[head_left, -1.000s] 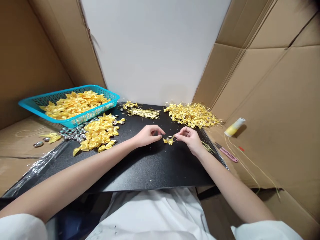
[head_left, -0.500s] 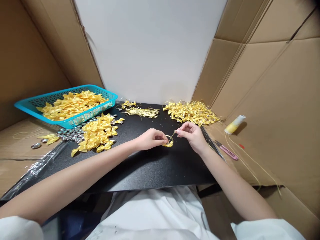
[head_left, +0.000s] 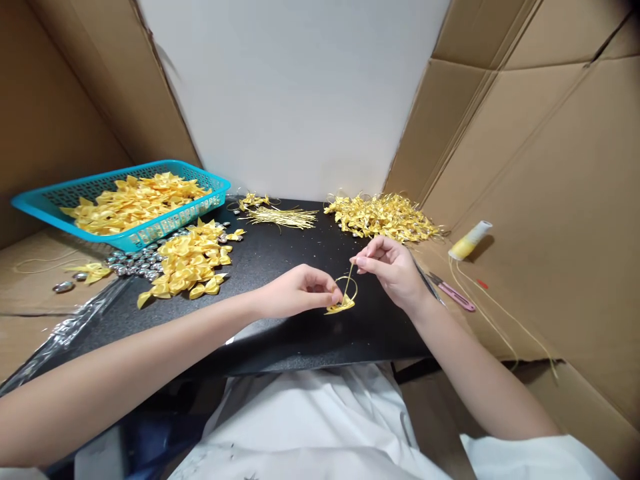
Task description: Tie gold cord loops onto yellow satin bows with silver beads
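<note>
My left hand (head_left: 295,292) pinches a small yellow ribbon bow (head_left: 341,306) just above the black table (head_left: 280,327). My right hand (head_left: 393,270) pinches the end of a thin gold cord (head_left: 349,283) that loops round the bow and runs up to my fingertips. Both hands are closed, a few centimetres apart, near the table's front middle.
A teal basket (head_left: 210,183) of yellow bows stands at back left. Loose bows (head_left: 193,263) and silver beads (head_left: 137,260) lie beside it. Cut gold cords (head_left: 283,217) and finished bows (head_left: 383,217) lie at the back. Pink snips (head_left: 453,293) and a thread spool (head_left: 470,240) lie to the right. Cardboard walls surround the table.
My right hand has risen and drawn the gold cord upward, opening a loop over the bow. My left hand has shifted slightly toward me with the bow.
</note>
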The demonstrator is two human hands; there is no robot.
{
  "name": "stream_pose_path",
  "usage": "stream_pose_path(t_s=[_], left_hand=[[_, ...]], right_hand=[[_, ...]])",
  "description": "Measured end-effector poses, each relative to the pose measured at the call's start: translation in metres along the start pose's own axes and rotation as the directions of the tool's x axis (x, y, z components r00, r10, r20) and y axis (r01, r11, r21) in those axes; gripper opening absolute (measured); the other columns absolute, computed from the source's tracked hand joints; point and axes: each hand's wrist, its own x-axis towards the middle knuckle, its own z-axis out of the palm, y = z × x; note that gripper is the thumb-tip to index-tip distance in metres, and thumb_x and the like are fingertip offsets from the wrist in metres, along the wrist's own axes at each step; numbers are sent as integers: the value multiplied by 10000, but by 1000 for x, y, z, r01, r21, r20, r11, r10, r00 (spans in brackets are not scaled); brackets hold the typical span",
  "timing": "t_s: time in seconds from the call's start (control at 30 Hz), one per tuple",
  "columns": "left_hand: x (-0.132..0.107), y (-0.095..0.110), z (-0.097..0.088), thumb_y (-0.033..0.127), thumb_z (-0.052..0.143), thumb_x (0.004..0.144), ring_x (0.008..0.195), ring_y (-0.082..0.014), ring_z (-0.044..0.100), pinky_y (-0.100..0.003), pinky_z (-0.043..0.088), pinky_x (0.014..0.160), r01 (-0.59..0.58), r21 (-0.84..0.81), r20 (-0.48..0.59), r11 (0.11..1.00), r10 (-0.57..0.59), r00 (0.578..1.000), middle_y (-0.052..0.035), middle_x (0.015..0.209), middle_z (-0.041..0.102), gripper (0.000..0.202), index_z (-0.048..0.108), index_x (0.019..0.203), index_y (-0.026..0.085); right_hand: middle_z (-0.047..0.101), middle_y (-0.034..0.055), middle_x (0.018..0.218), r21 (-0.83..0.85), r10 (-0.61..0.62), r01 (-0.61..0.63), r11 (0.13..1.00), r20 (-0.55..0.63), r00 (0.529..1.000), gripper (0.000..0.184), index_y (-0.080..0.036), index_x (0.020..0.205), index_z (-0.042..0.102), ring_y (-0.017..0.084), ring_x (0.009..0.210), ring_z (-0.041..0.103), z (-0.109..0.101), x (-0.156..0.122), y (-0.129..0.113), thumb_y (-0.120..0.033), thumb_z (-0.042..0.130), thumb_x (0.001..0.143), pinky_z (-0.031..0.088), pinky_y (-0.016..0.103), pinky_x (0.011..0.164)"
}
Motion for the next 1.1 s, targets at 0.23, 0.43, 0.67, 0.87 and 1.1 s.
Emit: stream_pose_path(t_s=[0.23, 0.43, 0.67, 0.87, 1.1], left_hand=[[-1, -4, 0, 399, 599, 834, 659, -122, 578, -201, 415, 595, -21, 302, -58, 953, 40, 997, -31, 750, 699, 297, 711, 839, 124], [-3, -14, 4, 309, 589, 843, 629, -101, 557, -193, 386, 575, -95, 464, -41, 881, 129, 991, -23, 796, 713, 209, 709, 847, 138], [-4, -19, 6, 261, 590, 833, 600, -91, 530, -191, 380, 565, -125, 473, -17, 872, 151, 988, -21, 786, 711, 179, 718, 862, 139], [-7, -23, 7, 256, 578, 835, 576, -88, 507, -193, 370, 541, -98, 469, -20, 878, 121, 992, -14, 760, 703, 193, 724, 898, 147], [-10, -25, 3, 147, 557, 768, 619, -97, 528, -194, 405, 570, -81, 484, -35, 872, 112, 993, -5, 803, 687, 215, 695, 932, 158]], right_hand=[[684, -18, 663, 12, 42, -42, 999, 3, 999, 358, -215, 649, 554, 153, 687, 684, 4, -7, 7, -373, 864, 565, 564, 257, 597], [692, -14, 669, 18, 115, -116, 993, 53, 992, 357, -207, 635, 546, 149, 654, 682, 2, -20, 17, -348, 866, 567, 557, 256, 593], [698, -8, 679, 15, 135, -137, 991, 84, 987, 340, -194, 644, 550, 136, 662, 686, -2, -28, 24, -313, 863, 584, 550, 229, 593], [687, -9, 692, -13, 137, -137, 990, 187, 973, 309, -190, 666, 556, 125, 657, 669, -7, -34, 27, -295, 845, 631, 537, 238, 617], [671, 2, 717, -154, 138, -93, 984, 316, 939, 266, -180, 697, 563, 134, 691, 665, -17, -48, 24, -268, 814, 682, 522, 265, 681]])
